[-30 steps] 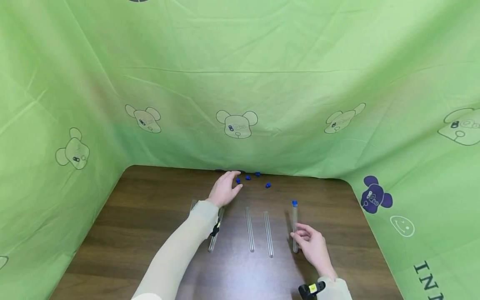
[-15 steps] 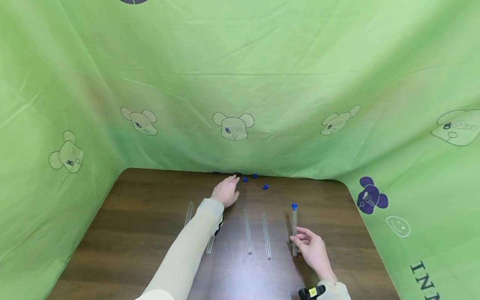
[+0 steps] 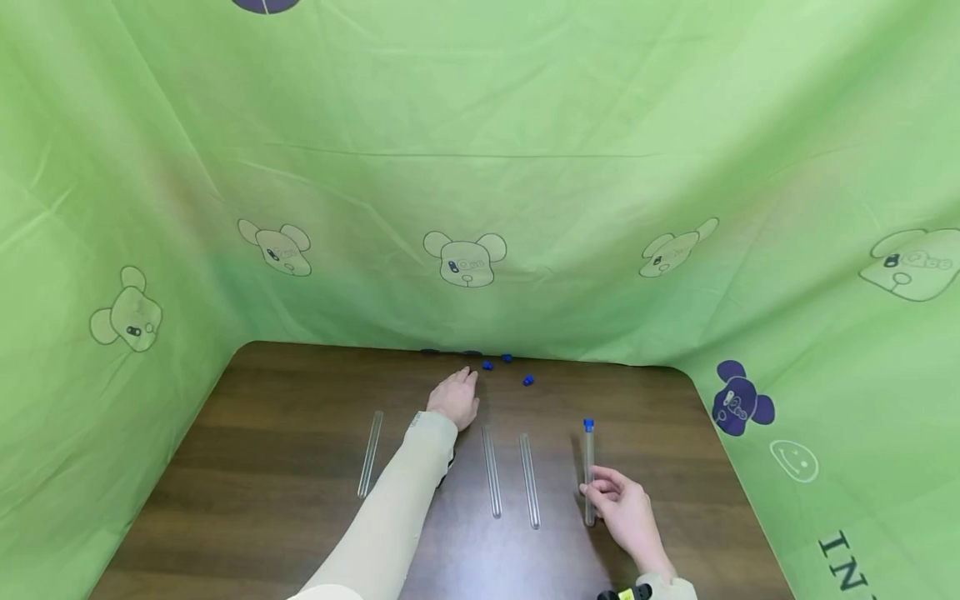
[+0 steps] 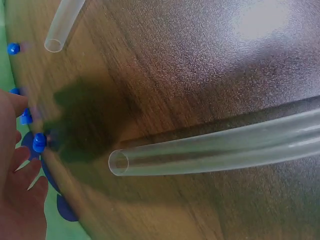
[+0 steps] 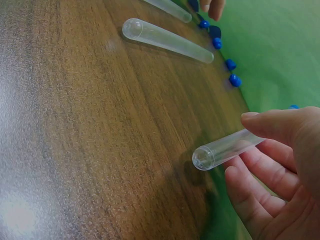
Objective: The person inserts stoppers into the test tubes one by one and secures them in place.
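Surface (image 3: 285,400): cloth (image 3: 465,175) behind it and along both sides. Caps (image 3: 528,380) in a loose line by the far edge, near the cloth; rightmost one sits a little nearer the person. Left grip (image 3: 455,400) just before the line's left end. Closer in: first tube (image 3: 371,454) left of the left sleeve (image 3: 390,500); second tube (image 3: 491,472) and third tube (image 3: 529,481) right of it, side by side, apart. Farther right: capped tube (image 3: 588,450), right grip (image 3: 624,504) around its near part.

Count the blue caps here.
5: three caps near the far table edge, a fourth cap, hidden in the head view, beside the left hand, a fifth cap on the tube in the right hand.
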`<state>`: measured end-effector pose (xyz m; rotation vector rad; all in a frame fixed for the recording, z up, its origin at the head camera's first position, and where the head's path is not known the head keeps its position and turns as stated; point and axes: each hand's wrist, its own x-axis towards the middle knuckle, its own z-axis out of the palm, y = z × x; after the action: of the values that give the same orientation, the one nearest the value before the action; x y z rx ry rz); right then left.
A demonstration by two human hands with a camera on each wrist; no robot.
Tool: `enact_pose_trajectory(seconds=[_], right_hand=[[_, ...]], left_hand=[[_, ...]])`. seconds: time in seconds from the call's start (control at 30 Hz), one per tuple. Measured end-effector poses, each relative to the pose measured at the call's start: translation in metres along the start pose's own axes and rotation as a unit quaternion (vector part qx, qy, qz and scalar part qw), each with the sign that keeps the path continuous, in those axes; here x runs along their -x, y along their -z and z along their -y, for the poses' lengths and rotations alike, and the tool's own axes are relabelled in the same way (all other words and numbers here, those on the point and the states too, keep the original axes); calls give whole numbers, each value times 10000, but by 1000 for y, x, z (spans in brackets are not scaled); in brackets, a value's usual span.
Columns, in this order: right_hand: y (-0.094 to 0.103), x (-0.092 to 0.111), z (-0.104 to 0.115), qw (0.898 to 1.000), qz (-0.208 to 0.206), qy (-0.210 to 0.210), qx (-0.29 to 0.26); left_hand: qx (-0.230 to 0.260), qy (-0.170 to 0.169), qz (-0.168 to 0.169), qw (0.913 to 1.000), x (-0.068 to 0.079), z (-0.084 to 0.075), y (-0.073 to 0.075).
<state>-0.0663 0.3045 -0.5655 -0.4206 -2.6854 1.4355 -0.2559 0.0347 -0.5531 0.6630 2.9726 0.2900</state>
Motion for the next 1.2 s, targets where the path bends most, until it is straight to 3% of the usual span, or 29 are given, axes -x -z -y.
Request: enact_pose_trajectory(seconds=[0.17,0.43,0.7,0.83,1.07,1.2], right_hand=[[0,4,-2,9996,-48,39,277],[0,7,-2,9943,-62,483,953],[-3,11,-4,9936,82,554,985],[-3,11,-3,9934,93,518,1015],[-3,11,1,9940,59,573,930],[-3,10,3,9939,12,584,932]], left_hand=[[146,-39,101,9998,5,-5,-6],[84,-20,-33,10000,5,-3,-17],[152,-92,-211,9996,3,2,-20],[206,-135,-351,9991,5,1,-15],[91,97,-37,9999,-1,0,-12],[24,47,-432,9991,-6,1,-14]])
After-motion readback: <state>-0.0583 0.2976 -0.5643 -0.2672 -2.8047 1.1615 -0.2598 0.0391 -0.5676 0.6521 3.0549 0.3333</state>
